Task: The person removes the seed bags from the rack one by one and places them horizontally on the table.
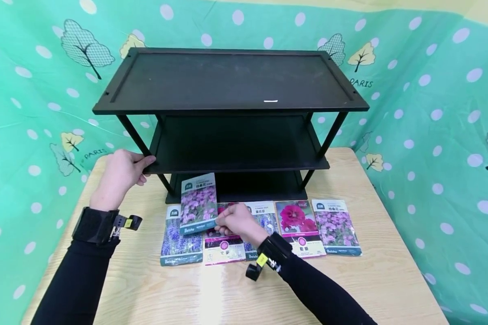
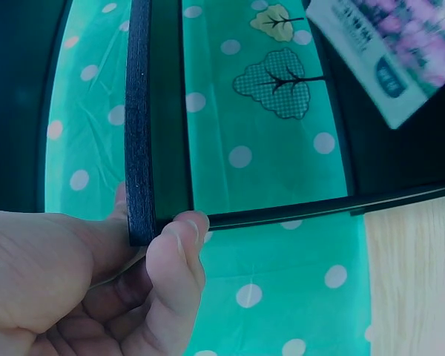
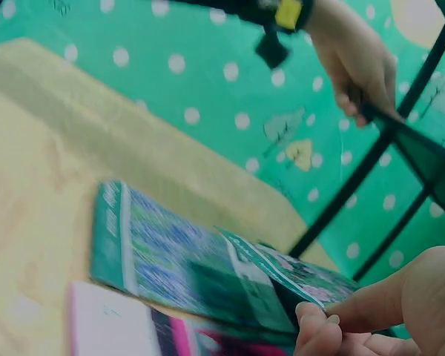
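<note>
My left hand [image 1: 124,174] grips the left front corner of the middle shelf [image 1: 236,146] of a black three-tier rack; in the left wrist view, thumb and fingers close round the shelf edge [image 2: 139,133]. Between thumb and fingers, my right hand [image 1: 240,223] pinches the lower right corner of a seed packet with pink-purple flowers [image 1: 198,203]. This packet is tilted, its top end in front of the bottom shelf [image 1: 260,186], and it overlaps a blue-flower packet [image 1: 181,243] and a dark pink-flower packet [image 1: 224,253] on the table.
To the right lie a lavender-coloured packet [image 1: 264,216] partly under my right hand, a red-pink flower packet [image 1: 301,228] and another pink-purple packet [image 1: 337,228]. The rack's top board [image 1: 236,81] overhangs the lower shelves. Behind the wooden table [image 1: 166,293] hangs a green dotted cloth [image 1: 431,135].
</note>
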`<state>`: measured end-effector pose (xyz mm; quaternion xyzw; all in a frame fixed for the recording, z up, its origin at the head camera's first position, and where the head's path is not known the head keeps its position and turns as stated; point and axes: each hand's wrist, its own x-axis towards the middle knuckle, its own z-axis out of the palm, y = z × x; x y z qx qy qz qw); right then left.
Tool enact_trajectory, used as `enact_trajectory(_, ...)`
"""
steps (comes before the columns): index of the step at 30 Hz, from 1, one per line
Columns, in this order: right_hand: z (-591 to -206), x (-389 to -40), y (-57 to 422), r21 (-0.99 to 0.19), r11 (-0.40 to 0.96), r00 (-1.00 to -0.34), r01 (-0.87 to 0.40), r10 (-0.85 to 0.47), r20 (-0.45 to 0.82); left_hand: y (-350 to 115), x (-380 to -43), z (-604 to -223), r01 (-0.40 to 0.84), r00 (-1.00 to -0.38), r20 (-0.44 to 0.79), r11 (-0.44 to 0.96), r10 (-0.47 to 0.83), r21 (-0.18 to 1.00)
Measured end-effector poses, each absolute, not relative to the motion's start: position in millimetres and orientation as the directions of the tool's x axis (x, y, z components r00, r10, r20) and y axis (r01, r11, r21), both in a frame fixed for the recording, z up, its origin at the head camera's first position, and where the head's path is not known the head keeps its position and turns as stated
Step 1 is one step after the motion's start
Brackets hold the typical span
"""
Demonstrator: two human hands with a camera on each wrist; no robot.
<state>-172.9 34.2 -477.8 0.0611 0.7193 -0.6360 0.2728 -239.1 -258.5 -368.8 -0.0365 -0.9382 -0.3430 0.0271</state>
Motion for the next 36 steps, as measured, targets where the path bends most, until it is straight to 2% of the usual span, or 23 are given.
enact_trajectory(7,-489.8,-137.9,15.5,-0.868,0.138,-0.797,0.476,-0.35,-0.493,-257.3,-238.7,-368.3,0.11,-0.993,0.103,0.768,0.057,0.632)
enact_trajectory(15,-505.7,-121.5,-28.0,-0.841,0.105,-0.763,0.531,-0.374,-0.528,-256.7,-237.8,-368.0,0.107,-0.994,0.097,0.777,0.059,0.62)
enact_trajectory(22,-507.9,-116.8,-68.8,-0.818,0.065,-0.752,0.572,-0.359,-0.554,-257.5,-237.2,-368.1,0.124,-0.991,0.117,0.784,0.066,0.609)
enact_trajectory(26,-508.3,-117.5,-85.5,-0.808,0.096,-0.745,0.581,-0.336,-0.576,-258.3,-236.6,-365.8,0.123,-0.991,0.112,0.781,0.067,0.612)
enact_trajectory(30,-507.7,-120.2,-92.7,-0.802,0.128,-0.743,0.583,-0.317,-0.59,-258.8,-235.7,-364.5,0.117,-0.992,0.103,0.777,0.068,0.619)
enact_trajectory(36,-505.0,-125.9,-90.0,-0.799,0.142,-0.72,0.584,-0.365,-0.59,-258.9,-236.1,-366.2,0.123,-0.992,0.107,0.764,0.071,0.633)
